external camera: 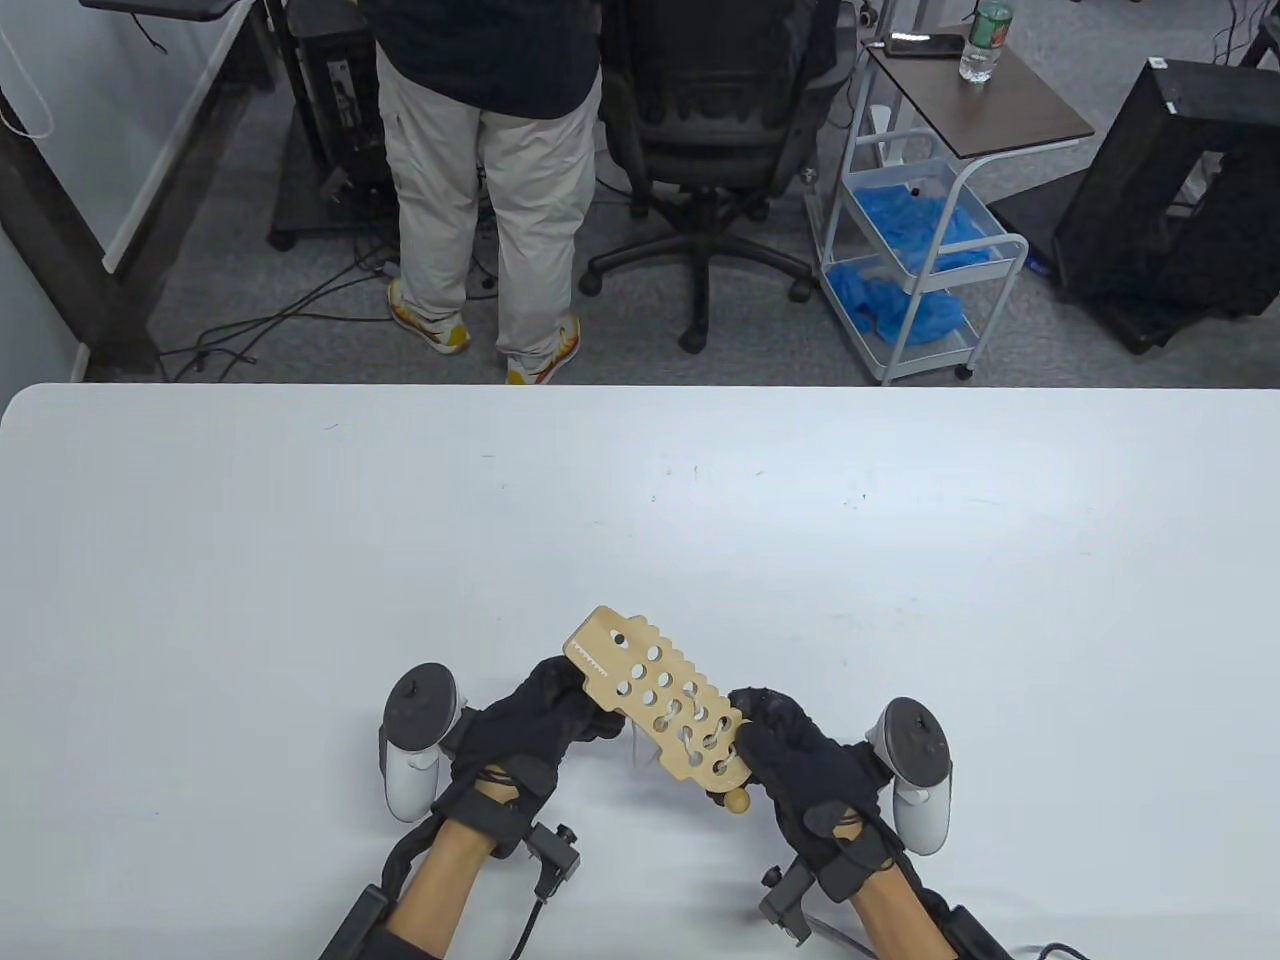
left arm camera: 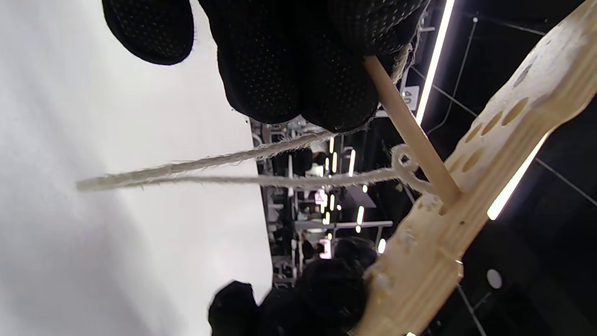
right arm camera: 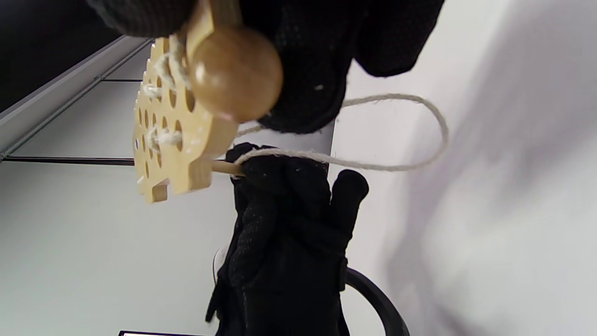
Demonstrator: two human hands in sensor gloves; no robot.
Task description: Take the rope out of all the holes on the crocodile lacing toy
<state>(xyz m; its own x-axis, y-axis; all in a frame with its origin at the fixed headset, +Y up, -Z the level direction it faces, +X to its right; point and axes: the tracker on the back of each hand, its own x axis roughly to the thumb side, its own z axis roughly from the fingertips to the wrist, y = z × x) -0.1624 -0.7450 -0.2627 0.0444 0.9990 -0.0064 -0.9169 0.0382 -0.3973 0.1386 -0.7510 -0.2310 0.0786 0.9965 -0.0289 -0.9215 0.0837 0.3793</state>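
Observation:
The wooden crocodile lacing toy (external camera: 650, 690) is held tilted above the table's near edge, between both gloved hands. My right hand (external camera: 760, 745) grips its tail end, just above a round wooden bead (right arm camera: 233, 70). My left hand (external camera: 585, 715) reaches under the toy's head half and pinches a thin wooden needle (left arm camera: 410, 135), which pokes through one hole of the toy (left arm camera: 489, 163). The cream rope (left arm camera: 210, 165) runs from that needle in a slack loop (right arm camera: 419, 135) below the toy. Short rope stitches (right arm camera: 161, 135) still cross several holes near the tail.
The white table (external camera: 900, 560) stretches wide beyond the hands. A person (external camera: 480, 180) stands past its far edge, beside an office chair (external camera: 710, 150) and a white cart (external camera: 920, 250).

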